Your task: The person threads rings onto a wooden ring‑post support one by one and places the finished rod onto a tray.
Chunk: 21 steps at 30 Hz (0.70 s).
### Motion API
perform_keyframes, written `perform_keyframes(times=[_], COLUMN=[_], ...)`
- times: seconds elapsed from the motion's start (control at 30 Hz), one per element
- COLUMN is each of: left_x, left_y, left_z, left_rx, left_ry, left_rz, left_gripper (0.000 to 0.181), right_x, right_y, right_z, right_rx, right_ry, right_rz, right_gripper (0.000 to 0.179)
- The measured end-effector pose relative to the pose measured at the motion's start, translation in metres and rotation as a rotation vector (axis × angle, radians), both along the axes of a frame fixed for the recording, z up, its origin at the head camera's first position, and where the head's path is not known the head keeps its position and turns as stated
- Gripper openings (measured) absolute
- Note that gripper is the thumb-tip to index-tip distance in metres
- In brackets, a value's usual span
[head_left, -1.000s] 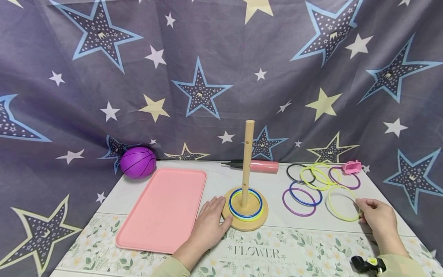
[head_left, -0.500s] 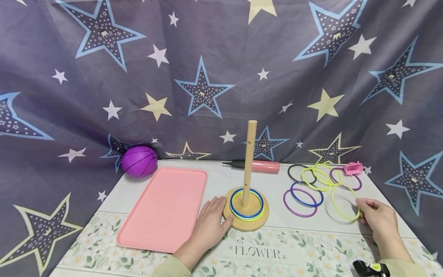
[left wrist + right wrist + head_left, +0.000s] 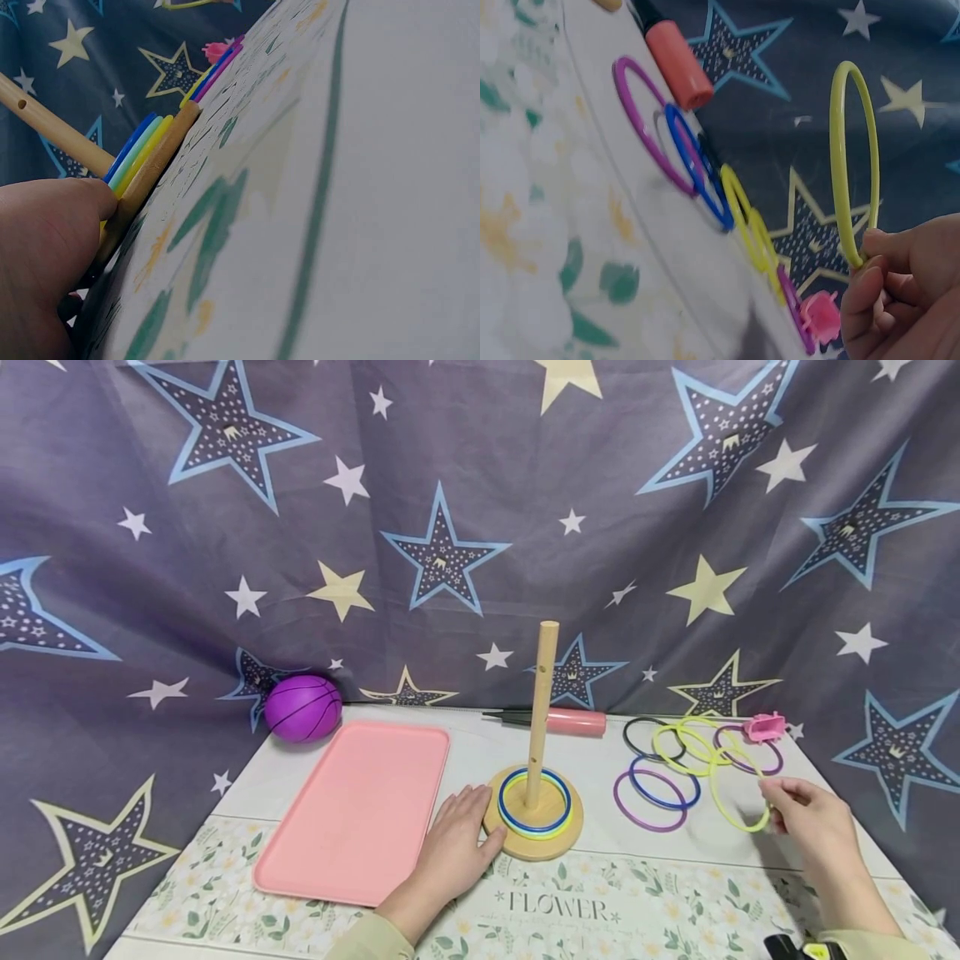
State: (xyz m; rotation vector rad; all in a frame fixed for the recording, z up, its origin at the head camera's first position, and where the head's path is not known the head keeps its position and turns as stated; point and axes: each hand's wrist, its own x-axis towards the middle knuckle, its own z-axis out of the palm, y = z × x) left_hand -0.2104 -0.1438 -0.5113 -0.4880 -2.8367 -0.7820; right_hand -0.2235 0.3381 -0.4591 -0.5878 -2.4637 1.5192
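Observation:
My right hand (image 3: pixel 812 827) pinches a yellow-green ring (image 3: pixel 838 161) between thumb and fingers, and the ring is tilted up off the table at the right. My left hand (image 3: pixel 455 843) lies with straight fingers at the left edge of a round wooden base (image 3: pixel 495 835), its fingertips right at the rim. From that base rises an upright wooden post (image 3: pixel 542 710). Stacked around the post's foot are a blue ring (image 3: pixel 567 814) on top and lighter green and yellow rings (image 3: pixel 161 133) beneath it.
Purple (image 3: pixel 618 806), blue (image 3: pixel 697 792), black (image 3: pixel 626 737) and yellow rings (image 3: pixel 657 752) lie at the right, near a pink clip-like piece (image 3: pixel 765 727). Behind the post is a pink pump (image 3: pixel 577 721). A pink tray (image 3: pixel 360 810) and purple ball (image 3: pixel 302 708) are at the left.
The right hand has lifted the yellow-green ring and shifted it slightly left, tilting it more upright. The left hand stays at the wooden base.

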Motion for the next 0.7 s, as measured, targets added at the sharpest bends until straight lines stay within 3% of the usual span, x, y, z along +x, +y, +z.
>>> perform_keyframes(times=[0.47, 0.7], left_x=[0.0, 0.0], left_y=[0.001, 0.001], left_z=[0.0, 0.0], left_rx=[0.002, 0.002], left_ry=[-0.004, -0.002], left_rz=[0.002, 0.005], left_gripper=[0.069, 0.068], right_x=[0.006, 0.005], right_y=[-0.04, -0.054], right_z=[0.033, 0.04], right_rx=[-0.043, -0.049], right_ry=[0.129, 0.152], right_rz=[0.146, 0.18], right_gripper=[0.026, 0.031])
